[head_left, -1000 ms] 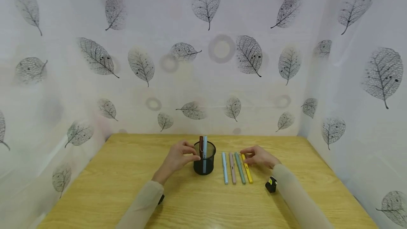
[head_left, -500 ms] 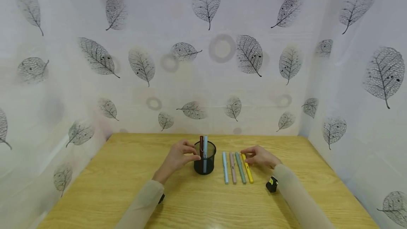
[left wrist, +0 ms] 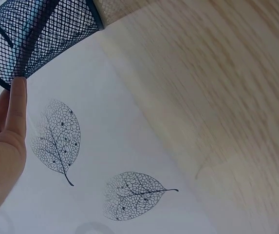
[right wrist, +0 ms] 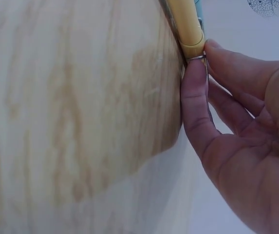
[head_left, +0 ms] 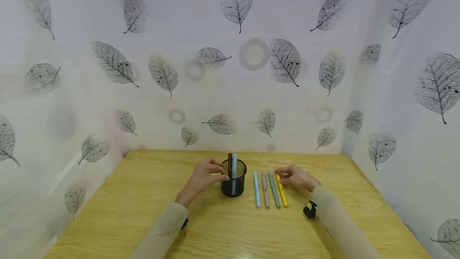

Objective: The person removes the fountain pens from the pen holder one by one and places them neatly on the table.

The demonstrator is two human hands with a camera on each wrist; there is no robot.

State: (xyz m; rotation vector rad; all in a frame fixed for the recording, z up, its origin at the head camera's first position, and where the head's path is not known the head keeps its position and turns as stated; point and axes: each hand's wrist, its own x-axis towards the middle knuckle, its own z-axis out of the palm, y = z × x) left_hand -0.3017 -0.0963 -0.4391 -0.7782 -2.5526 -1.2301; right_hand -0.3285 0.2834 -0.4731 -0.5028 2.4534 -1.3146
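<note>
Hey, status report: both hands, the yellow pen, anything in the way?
Left hand at mesh cup's rim. Right hand pinching yellow pen near one end. Nothing seen on top of it; green pen close alongside.

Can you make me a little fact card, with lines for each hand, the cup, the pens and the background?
Left hand: the left hand holds the black mesh cup near its rim
Right hand: the right hand pinches the far end of the yellow pen
In the cup: dark red pen, light blue pen
Pens on the table, left to right in the head view: pale blue pen, pinkish pen, green pen, yellow pen
Background: whitish sheet with leaf prints
</note>
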